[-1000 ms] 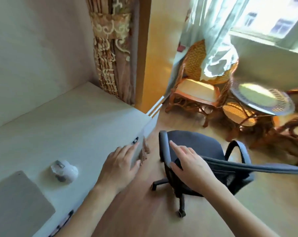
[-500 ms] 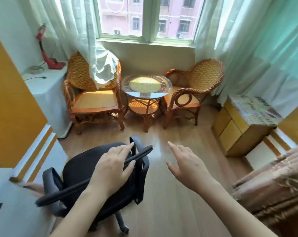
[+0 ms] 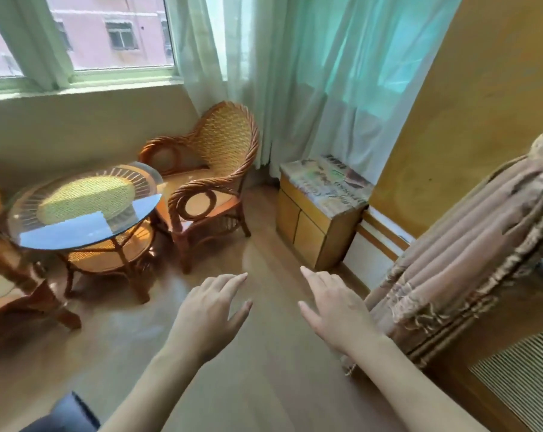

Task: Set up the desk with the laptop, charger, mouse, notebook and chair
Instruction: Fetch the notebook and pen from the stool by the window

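Chair point(image 3: 67, 413) down at the lower left corner, only a dark padded scrap of it in view, just beside the left forearm and apart from both hands; cannot tell which part of it that scrap is. Left hand point(image 3: 206, 316) held out over the wooden floor point(image 3: 264, 385), grip slack and spread, fingers point(image 3: 232, 280) loosely extended, thumb apart from them, nothing in it and nothing touched; right hand point(image 3: 338, 313) alongside, palm down, grip likewise apart, fingers stretched forward, empty, close to the folds of the brown fringed drape point(image 3: 457, 260) yet not plainly touching them.

Half a second ago: left hand resting on the chair's backrest, the whole seat and armrests in view below it; now off the chair altogether, hanging free. Right hand empty then too, posture much the same. View swung to the right since then; bench gone from the frame, along with the left wicker armchair save a sliver of it.

Ahead: round glass-topped wicker table point(image 3: 86, 207), right wicker armchair point(image 3: 214, 169) just beside it, low yellow cabinet point(image 3: 320, 216) against the wall under pale green curtains point(image 3: 326, 82); window point(image 3: 92, 35) at upper left; slatted panel point(image 3: 525, 385) at lower right.
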